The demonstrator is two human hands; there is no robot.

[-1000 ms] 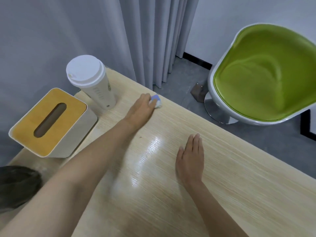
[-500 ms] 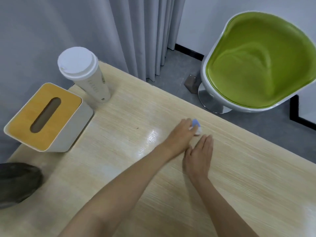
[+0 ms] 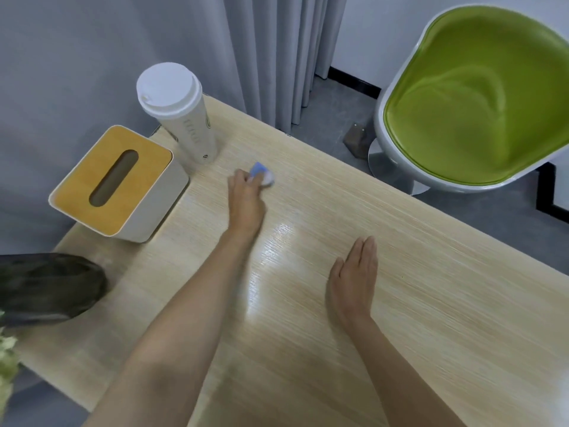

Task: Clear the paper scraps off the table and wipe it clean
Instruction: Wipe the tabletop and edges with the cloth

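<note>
Left hand (image 3: pixel 246 200) clutches a blue-white wad (image 3: pixel 262 176) on table (image 3: pixel 446 318); right hand (image 3: pixel 354 280) lies flat.

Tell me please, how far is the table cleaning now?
Done, it seems: no paper scraps show on the visible part of the table. In hand: the left hand holds a small blue and white cloth against the wood near the cup, so wiping looks under way; the right hand lies flat on the table. Left: probably the rest of the surface, toward the right hand and the near edge.

glossy wood-grain table (image 3: pixel 431 303), fabric curtain (image 3: pixel 277 57)
</note>
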